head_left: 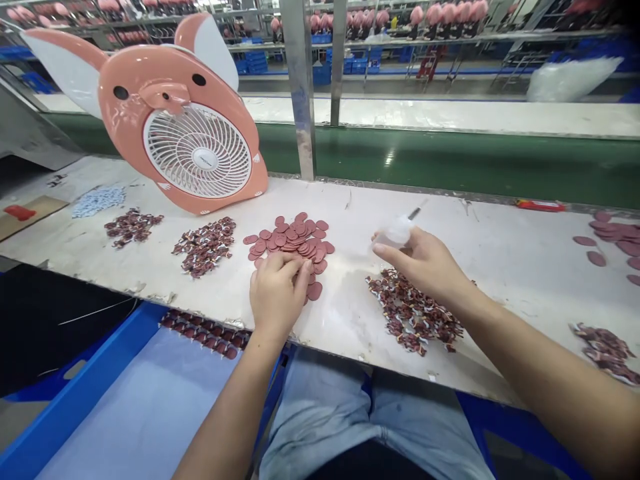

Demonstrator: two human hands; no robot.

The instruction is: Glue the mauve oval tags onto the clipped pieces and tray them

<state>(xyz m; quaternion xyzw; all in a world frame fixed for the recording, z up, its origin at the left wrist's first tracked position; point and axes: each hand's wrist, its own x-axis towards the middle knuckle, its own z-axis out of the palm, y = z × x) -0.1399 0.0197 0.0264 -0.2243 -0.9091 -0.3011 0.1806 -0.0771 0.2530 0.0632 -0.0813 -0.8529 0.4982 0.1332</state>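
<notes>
Discs (293,240) under left hand (279,287), bottle (397,233) in right hand (425,263).
Our left fingers rest loose on the heap, mid-surface (500,267); our right closes round the bottle, nozzle up. We judge a stray squeeze could drip onto the dark pieces (420,320) beneath.

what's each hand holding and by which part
The right hand holds a small clear bottle by its body; left hand presses on the red discs, hold unclear.

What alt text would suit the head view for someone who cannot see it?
A person's left hand rests on a pile of dark red oval discs on a white worktable, while the right hand holds a small clear bottle beside a heap of small dark red parts. A pink pig-shaped fan stands at the back left.
</notes>
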